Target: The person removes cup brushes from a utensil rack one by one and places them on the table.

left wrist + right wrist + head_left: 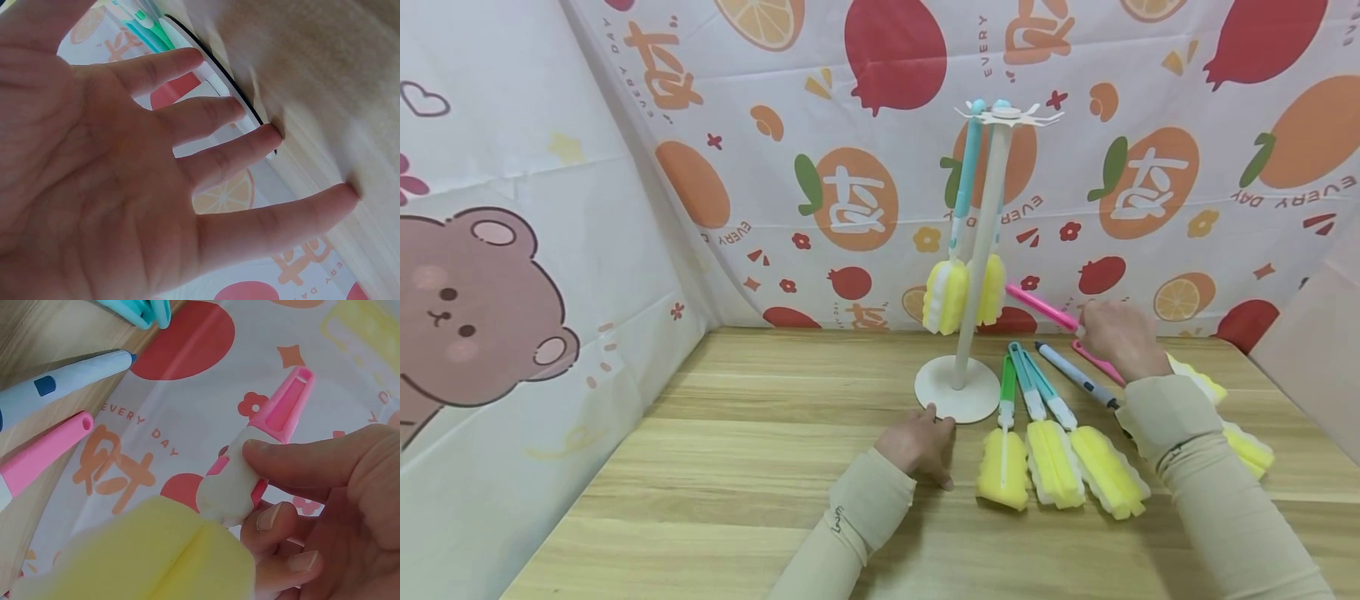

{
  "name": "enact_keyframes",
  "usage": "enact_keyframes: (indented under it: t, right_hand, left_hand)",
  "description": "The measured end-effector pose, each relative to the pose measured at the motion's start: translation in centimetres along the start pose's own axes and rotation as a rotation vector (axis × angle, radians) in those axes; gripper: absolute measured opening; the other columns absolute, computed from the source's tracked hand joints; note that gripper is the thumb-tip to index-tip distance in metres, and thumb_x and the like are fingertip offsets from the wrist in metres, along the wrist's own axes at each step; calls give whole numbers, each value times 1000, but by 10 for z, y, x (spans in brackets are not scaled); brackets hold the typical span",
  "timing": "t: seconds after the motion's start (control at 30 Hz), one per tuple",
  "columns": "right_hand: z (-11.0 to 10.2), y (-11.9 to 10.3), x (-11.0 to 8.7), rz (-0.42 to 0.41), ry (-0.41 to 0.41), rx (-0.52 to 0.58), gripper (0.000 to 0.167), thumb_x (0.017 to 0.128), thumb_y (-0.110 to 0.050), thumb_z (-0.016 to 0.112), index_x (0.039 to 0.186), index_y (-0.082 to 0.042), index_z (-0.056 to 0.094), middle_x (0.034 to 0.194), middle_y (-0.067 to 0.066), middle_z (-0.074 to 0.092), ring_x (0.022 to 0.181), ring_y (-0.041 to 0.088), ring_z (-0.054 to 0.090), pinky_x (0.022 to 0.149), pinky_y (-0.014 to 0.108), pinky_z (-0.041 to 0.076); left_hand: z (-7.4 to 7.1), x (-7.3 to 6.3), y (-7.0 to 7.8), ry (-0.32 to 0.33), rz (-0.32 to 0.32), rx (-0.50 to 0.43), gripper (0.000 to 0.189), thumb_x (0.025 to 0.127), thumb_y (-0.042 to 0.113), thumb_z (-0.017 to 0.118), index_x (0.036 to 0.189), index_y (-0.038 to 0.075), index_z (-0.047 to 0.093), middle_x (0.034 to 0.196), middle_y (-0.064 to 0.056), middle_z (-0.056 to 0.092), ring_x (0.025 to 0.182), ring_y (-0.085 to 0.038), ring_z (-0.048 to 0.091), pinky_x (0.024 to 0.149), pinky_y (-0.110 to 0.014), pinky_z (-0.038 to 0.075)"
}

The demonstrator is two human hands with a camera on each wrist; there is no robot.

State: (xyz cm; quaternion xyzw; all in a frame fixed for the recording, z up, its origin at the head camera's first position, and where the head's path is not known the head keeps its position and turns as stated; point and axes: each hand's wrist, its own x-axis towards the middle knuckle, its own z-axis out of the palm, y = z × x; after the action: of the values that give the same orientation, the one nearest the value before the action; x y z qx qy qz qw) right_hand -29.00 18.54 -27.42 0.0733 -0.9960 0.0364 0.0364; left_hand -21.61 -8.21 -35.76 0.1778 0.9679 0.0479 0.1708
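Observation:
My right hand (1120, 337) pinches a sponge cleaning brush by the white neck below its pink handle (287, 403). The handle points towards the stand, and the brush's yellow sponge head (156, 556) shows below the fingers in the right wrist view. My left hand (917, 446) is spread at the front of the white stand's round base (940, 387); in the left wrist view its fingertips (272, 134) reach the base's rim and the tabletop. Two teal-handled sponge brushes hang from the hooked top (1007, 115) of the stand, sponge heads (946, 296) down.
Right of the base lie a green-handled brush (1002, 475) and two teal-handled brushes (1054, 462). A grey-blue-handled brush (1075, 372) and another pink-handled brush (1099, 362) lie nearer the right arm, which partly hides them. A fruit-print curtain (850, 108) hangs behind the wooden table (737, 467).

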Motion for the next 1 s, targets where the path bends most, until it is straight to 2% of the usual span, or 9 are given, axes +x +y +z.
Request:
enact_keyframes:
  t: [0.23,0.33,0.43,0.47,0.57,0.67,0.73,0.9,1.0]
  right_hand:
    - [3,3,0,16,-68,30,25,89,-5,70,109,10,65,82,16,65,70,31,56,58,41,50]
    - [5,4,-1,39,-142,44,34,92,-6,67,121,10,63,86,16,65,70,30,56,56,38,48]
    - [8,5,-1,67,-198,36,49,94,-6,63,138,12,50,97,21,63,72,31,56,55,35,46]
    - [8,5,-2,72,-212,35,50,94,-6,63,139,11,49,98,22,63,73,31,56,56,35,46]
    - [10,6,-3,74,-230,14,41,93,-5,65,130,9,56,94,21,61,76,32,55,58,36,46]
    - [11,7,-3,56,-246,-1,23,91,-6,68,110,7,64,81,14,59,72,30,55,57,34,46]
    - [12,7,-3,57,-253,1,17,91,-6,69,104,5,66,77,12,58,69,28,54,54,32,46]
    - [17,10,-2,35,-261,-29,10,93,-8,67,97,1,66,73,10,55,65,25,51,52,28,43]
    - [19,13,-2,24,-283,-38,8,95,-9,64,93,-1,64,74,10,54,67,25,51,55,31,43]
  left_hand:
    - [0,0,0,-6,-4,-2,77,75,37,91,138,13,56,156,-19,40,133,-36,48,98,-48,52]
    - [0,0,0,-10,-4,2,77,75,38,91,139,13,55,157,-20,39,134,-36,47,99,-48,52]
    - [0,0,0,-11,-2,5,77,75,38,91,139,13,55,157,-20,39,135,-36,47,99,-48,51]
    - [0,0,0,-10,-1,6,77,75,38,91,139,13,55,157,-20,39,134,-36,47,99,-48,51]
    - [0,0,0,-8,0,6,77,75,38,91,138,12,56,156,-20,40,134,-36,48,99,-48,52]
    - [0,-1,0,-7,2,7,76,75,38,91,137,12,56,156,-19,40,133,-36,48,98,-48,52]
    - [0,-1,0,-7,2,5,76,75,38,91,138,12,56,156,-19,40,133,-36,48,99,-48,52]
    - [0,0,0,-11,-1,1,78,75,38,91,139,13,55,157,-19,39,135,-36,47,99,-49,51]
    - [0,0,0,-12,-1,4,77,75,38,91,139,13,55,157,-19,39,134,-36,47,99,-48,51]
